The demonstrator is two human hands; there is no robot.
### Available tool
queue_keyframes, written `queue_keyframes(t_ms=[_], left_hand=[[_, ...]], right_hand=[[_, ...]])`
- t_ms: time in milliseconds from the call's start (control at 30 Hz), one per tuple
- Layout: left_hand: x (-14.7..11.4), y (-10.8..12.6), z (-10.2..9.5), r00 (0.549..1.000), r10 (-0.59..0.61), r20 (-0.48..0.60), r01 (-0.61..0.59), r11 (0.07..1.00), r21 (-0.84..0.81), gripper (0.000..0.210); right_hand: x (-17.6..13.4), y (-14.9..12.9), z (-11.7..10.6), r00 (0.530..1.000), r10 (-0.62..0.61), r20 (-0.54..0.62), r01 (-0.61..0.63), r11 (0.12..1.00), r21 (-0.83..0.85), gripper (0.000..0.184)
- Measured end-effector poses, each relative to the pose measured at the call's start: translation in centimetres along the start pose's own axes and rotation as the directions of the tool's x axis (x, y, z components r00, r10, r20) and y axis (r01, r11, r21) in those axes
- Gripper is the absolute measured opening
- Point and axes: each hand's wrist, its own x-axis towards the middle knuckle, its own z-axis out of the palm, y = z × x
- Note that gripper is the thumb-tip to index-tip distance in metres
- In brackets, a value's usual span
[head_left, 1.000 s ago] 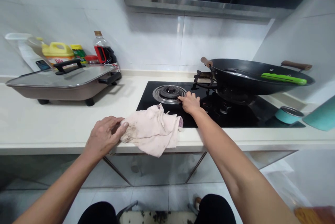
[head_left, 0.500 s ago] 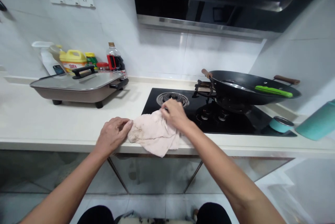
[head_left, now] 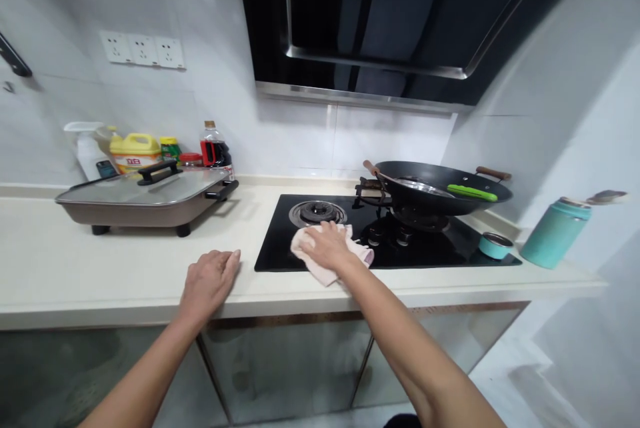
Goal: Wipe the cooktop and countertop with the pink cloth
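Note:
A pale pink cloth (head_left: 320, 273) lies bunched on the front edge of the black gas stove (head_left: 273, 256), just in front of the left burner (head_left: 318, 213). My right hand (head_left: 329, 245) presses down on it from above, fingers over the fabric, gripping it. To the left, my left hand (head_left: 210, 280) rests on the white counter (head_left: 150, 267) with its fingers curled in and nothing visible in them. It is apart from the cloth.
A wok (head_left: 450, 205) with a green-handled utensil (head_left: 473, 193) sits on the right burner. A small teal cup (head_left: 495, 246) and a teal bottle (head_left: 555, 233) stand at right. A lidded electric pan (head_left: 145, 205) stands left, with bottles behind. The range hood (head_left: 365, 21) hangs overhead.
The cloth has gone from hanging over the counter edge onto the stove's front, refolded under my right hand, which has flattened onto it. My left hand has come away from the cloth. The view has tilted up.

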Motion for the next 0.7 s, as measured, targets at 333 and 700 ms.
queue_keyframes(t_ms=[333, 700], left_hand=[[-0.1, 0.3, 0.1, 0.999, -0.039, 0.024, 0.039, 0.999, 0.017, 0.056], [-0.1, 0.4, 0.5, 0.998, -0.063, 0.015, 0.062, 0.996, 0.060, 0.055]], right_hand=[[2.2, 3.5, -1.0, 0.924, 0.366, -0.115, -0.374, 0.926, -0.059, 0.066], [-4.8, -1.9, 0.6, 0.973, -0.152, -0.174, 0.143, 0.988, -0.062, 0.040]])
